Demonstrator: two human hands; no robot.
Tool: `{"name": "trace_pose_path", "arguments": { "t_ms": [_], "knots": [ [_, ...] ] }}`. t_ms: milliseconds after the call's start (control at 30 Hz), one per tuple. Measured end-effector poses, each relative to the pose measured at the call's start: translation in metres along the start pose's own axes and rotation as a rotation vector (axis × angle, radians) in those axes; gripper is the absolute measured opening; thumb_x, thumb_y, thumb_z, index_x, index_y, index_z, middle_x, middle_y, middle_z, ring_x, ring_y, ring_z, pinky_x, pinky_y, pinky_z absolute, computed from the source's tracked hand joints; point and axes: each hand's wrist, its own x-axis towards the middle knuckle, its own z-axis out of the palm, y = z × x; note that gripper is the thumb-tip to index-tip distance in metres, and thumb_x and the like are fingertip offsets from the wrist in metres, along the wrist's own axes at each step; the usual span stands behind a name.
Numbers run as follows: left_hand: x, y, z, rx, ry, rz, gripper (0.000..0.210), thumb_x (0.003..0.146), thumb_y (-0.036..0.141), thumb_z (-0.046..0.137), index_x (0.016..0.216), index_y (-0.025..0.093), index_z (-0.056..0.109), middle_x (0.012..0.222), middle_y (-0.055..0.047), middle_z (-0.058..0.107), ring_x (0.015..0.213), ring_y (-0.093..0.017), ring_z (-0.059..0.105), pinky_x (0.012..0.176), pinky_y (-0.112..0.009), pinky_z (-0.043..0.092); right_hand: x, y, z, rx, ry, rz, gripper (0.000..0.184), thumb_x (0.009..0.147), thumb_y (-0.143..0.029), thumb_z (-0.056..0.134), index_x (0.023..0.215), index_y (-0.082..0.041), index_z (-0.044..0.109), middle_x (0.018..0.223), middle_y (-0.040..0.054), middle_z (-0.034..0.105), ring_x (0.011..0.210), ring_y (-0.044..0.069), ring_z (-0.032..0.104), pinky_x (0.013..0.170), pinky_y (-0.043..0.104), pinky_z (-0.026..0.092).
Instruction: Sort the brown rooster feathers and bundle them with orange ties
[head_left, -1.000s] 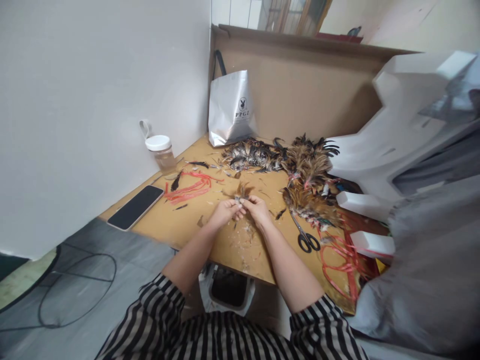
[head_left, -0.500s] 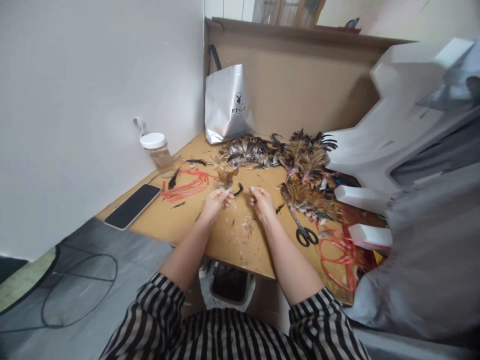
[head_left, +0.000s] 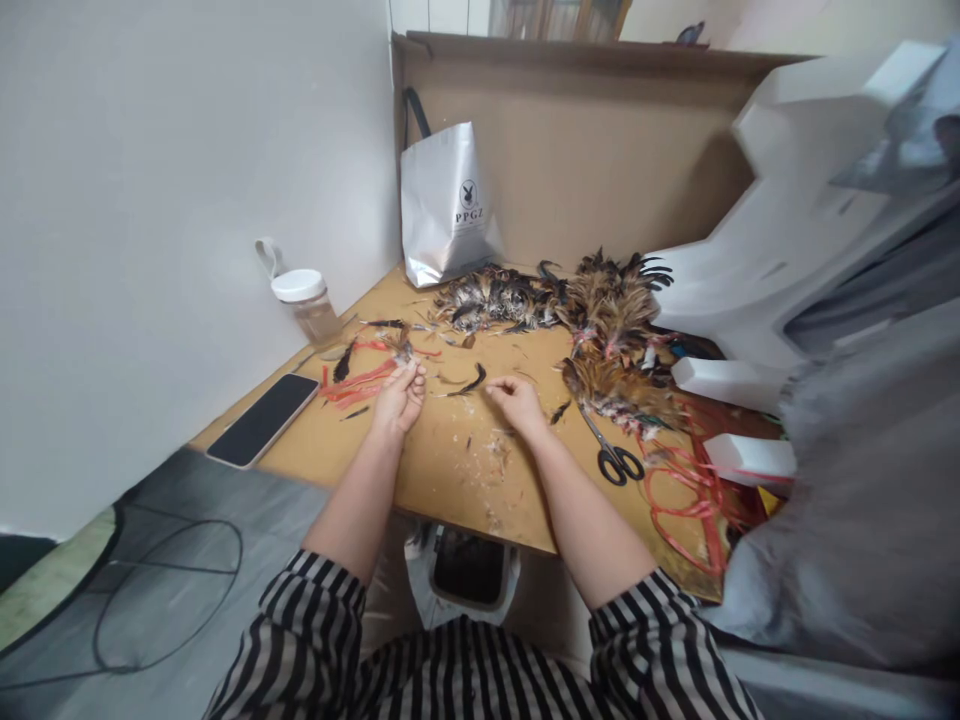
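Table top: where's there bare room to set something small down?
Bare patches lie between the phone and left forearm, and between the right forearm and scissors. Crowded: the back, under feathers, and the right edge, tangled with red strips.

And my left hand [head_left: 402, 398] has swung its wispy brown feather tuft [head_left: 400, 346] leftward, over the flat red strips [head_left: 351, 384]!

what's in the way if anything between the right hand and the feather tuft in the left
A dark curved feather lies on the table between the right hand and the feather tuft in the left hand, but nothing visible stands up there, so the way seems unblocked.
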Motion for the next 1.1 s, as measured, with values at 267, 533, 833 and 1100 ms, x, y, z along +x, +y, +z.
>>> {"name": "trace_pose_path", "arguments": {
  "t_ms": [267, 533, 833, 1100],
  "knots": [
    [-0.005, -0.001, 0.002, -0.006, -0.04, -0.018, 0.005, 0.074, 0.009, 0.058, 0.078, 0.01, 0.061, 0.064, 0.0, 0.058, 0.047, 0.0, 0.049, 0.04, -0.006, 0.036, -0.014, -0.006, 0.01, -0.417, -0.053, -0.215, 0.016, 0.069, -0.025, 0.056, 0.079, -0.024, 0.068, 0.079, 0.0018, 0.064, 0.069, 0.016, 0.054, 0.065, 0.027, 0.039],
    [-0.003, -0.003, -0.005, 0.037, -0.014, -0.036, 0.005, 0.073, 0.01, 0.06, 0.078, 0.011, 0.061, 0.064, 0.0, 0.058, 0.048, 0.0, 0.05, 0.042, -0.006, 0.038, -0.012, -0.012, 0.01, -0.457, 0.093, -0.234, 0.016, 0.071, -0.025, 0.055, 0.079, -0.022, 0.068, 0.082, 0.0041, 0.062, 0.081, 0.018, 0.054, 0.076, 0.029, 0.039],
    [-0.002, -0.002, -0.008, -0.016, -0.031, -0.025, 0.006, 0.074, 0.009, 0.058, 0.079, 0.011, 0.06, 0.065, 0.0, 0.058, 0.049, 0.0, 0.05, 0.042, -0.007, 0.037, -0.026, -0.02, 0.015, -0.421, -0.011, -0.227, 0.014, 0.073, -0.026, 0.055, 0.077, -0.024, 0.068, 0.081, 0.0024, 0.066, 0.077, 0.019, 0.057, 0.073, 0.03, 0.039],
    [-0.002, -0.004, -0.009, -0.033, -0.058, -0.049, 0.006, 0.073, 0.009, 0.058, 0.079, 0.012, 0.059, 0.065, 0.001, 0.057, 0.048, 0.0, 0.05, 0.041, -0.006, 0.037, -0.046, -0.034, 0.025, -0.364, -0.149, -0.361, 0.015, 0.075, -0.024, 0.053, 0.08, -0.024, 0.067, 0.082, 0.0021, 0.067, 0.074, 0.017, 0.059, 0.071, 0.028, 0.041]
  ]
}}
